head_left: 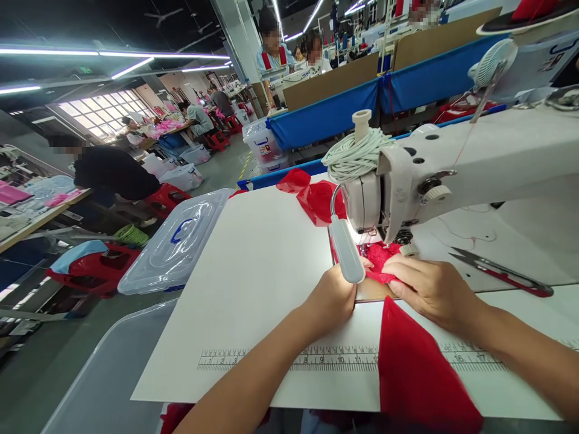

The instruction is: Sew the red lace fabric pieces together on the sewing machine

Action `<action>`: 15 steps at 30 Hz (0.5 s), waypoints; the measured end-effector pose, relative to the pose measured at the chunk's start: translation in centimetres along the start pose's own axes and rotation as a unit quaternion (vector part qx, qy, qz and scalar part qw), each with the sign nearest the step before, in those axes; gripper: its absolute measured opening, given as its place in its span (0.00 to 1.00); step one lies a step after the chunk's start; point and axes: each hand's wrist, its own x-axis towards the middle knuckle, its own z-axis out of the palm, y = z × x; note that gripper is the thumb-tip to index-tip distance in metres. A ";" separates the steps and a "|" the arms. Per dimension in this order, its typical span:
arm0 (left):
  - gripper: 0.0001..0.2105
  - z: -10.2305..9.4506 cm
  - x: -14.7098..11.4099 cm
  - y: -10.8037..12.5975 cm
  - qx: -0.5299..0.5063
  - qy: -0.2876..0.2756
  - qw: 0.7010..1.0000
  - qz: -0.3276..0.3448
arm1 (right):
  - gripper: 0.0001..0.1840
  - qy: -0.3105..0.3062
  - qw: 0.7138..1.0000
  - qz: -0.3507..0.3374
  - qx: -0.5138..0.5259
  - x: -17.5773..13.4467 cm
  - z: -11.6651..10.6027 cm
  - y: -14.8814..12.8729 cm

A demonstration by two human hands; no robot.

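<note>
Two bare hands work at a white table (217, 283). Nearest, at lower centre right, a pointed red panel (416, 367) lies across the printed ruler (319, 361) and over the table's front edge.

Beyond it, right of centre, the right hand (432, 292) holds the red fabric (380, 256) with thumb and fingers drawn narrow at its near right side. The left hand (335, 295) is at its left; the lamp (347, 250) covers part of those fingers, so whether they pinch cannot be told. The fabric sits beneath the head of the sewing machine (488, 163); the needle point is not clearly visible.

Handling advice, as judged: keep the cloth flat, guide lightly from both sides without tugging, keep fingertips clear of the needle area, and prevent the loose panel from dragging.

Thread snips (502, 271) lie at right, well apart from the fabric. Farther back, red pieces (312, 196) lie at upper centre; a clear lidded box (181, 244) stands at left. People sit at benches in the upper left.
</note>
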 end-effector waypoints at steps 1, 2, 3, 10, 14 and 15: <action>0.17 0.1 0.1 -0.1 -0.014 0.001 1.000 -0.001 | 0.12 -0.001 1.000 0.006 0.005 0.1 0.0 -0.1; 0.16 0.2 0.1 -0.1 -0.024 0.005 1.000 -0.006 | 0.12 -0.003 1.000 0.007 0.007 0.3 -0.1 -0.1; 0.15 0.5 0.1 -0.1 -0.030 0.008 0.999 -0.017 | 0.13 -0.005 1.000 0.006 0.006 0.3 -0.1 -0.2; 0.08 2.6 -0.2 0.2 0.138 0.045 0.989 -0.028 | 0.09 0.051 0.995 -0.025 -0.078 -0.1 -0.5 -0.1; 0.10 2.4 -0.5 0.2 0.146 0.043 0.988 -0.005 | 0.17 0.034 0.996 -0.029 -0.078 -0.8 -0.5 -0.1; 0.11 2.3 -0.6 0.2 0.153 0.039 0.987 0.005 | 0.16 0.017 0.997 -0.033 -0.060 -1.0 -0.4 -0.1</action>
